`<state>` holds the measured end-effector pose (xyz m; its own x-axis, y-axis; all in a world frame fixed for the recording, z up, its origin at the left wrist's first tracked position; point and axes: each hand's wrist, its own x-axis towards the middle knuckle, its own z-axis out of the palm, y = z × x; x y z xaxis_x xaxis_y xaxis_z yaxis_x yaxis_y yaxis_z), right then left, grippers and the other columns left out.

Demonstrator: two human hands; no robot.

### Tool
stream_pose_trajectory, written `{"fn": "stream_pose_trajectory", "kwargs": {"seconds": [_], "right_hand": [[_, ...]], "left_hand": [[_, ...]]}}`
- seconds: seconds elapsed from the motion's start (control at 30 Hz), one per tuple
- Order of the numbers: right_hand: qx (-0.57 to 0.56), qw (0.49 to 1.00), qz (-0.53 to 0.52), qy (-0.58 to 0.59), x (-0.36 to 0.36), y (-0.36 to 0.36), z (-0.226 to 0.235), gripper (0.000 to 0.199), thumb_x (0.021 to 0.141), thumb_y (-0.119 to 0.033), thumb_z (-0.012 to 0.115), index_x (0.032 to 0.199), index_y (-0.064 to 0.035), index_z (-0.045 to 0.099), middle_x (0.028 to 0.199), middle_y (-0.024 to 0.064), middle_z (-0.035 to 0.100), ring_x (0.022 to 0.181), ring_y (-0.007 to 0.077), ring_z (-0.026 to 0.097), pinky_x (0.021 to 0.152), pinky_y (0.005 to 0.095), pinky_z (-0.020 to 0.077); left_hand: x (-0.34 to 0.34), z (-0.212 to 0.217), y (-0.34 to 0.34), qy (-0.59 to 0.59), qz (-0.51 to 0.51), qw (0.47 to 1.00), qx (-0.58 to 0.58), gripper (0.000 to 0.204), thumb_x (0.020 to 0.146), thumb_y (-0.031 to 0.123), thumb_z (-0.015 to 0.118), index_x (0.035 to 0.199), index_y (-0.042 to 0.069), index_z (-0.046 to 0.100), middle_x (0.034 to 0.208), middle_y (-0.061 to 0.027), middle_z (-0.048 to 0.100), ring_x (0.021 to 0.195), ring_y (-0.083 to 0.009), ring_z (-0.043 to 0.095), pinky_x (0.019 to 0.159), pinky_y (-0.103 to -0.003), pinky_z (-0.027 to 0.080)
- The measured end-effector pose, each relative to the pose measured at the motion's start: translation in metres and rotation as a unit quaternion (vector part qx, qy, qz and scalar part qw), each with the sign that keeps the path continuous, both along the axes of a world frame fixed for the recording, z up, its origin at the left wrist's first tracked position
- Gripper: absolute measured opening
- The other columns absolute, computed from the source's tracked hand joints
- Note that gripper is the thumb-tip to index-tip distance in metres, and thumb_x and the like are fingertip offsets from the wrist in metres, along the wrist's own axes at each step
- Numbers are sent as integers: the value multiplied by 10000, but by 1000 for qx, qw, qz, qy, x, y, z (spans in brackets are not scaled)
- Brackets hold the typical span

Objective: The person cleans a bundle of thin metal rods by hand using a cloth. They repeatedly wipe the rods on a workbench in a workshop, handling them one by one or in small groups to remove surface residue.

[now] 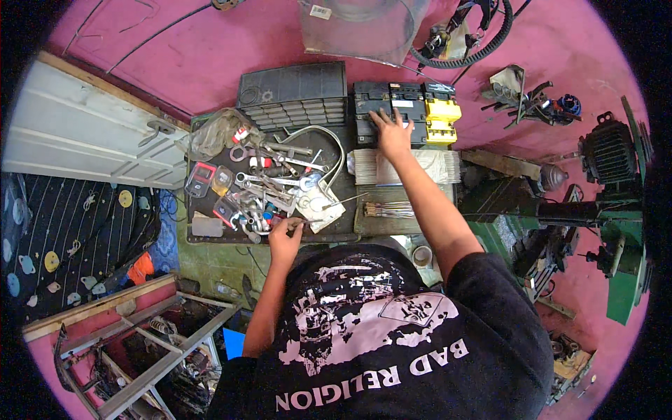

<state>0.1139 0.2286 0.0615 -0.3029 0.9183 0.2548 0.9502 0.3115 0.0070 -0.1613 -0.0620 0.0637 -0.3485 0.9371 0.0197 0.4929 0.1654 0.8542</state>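
My right hand (393, 134) reaches to the back of the bench, fingers spread over the tops of several black batteries (371, 105). Yellow battery cases (441, 112) stand just right of it. At the front edge of the bench, my left hand (284, 239) has thumb and fingers pinched together; what they hold, if anything, is too small to make out. Beside those fingers lies a whitish flat piece (326, 218). A pile of wrenches and sockets (269, 189) spreads just beyond this hand.
A grey small-parts drawer cabinet (292, 94) stands at the back. Thin rods (388, 209) lie below a stack of pale strips (364, 166). A green machine (626, 280) stands at the right, a metal frame (150, 374) at lower left and a white door (98, 122) at upper left.
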Motion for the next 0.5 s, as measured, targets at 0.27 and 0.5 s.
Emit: {"fn": "stream_pose_trajectory", "kwargs": {"seconds": [0.27, 0.5], "right_hand": [[-58, 985, 1, 160, -15, -18, 8, 172, 881, -325, 657, 909, -209, 780, 922, 51, 747, 989, 245, 680, 1009, 686, 259], [-323, 825, 149, 439, -97, -182, 15, 169, 884, -138, 705, 1037, -90, 759, 890, 105, 754, 765, 161, 706, 734, 334, 549]], "left_hand": [[-5, 20, 16, 9, -66, 997, 42, 101, 817, 88, 755, 900, 40, 723, 834, -92, 695, 701, -201, 655, 640, -313, 510], [-9, 24, 25, -98, -61, 993, -1, 98, 819, 53, 772, 894, 23, 715, 746, -50, 708, 650, -86, 628, 609, -260, 494]]}}
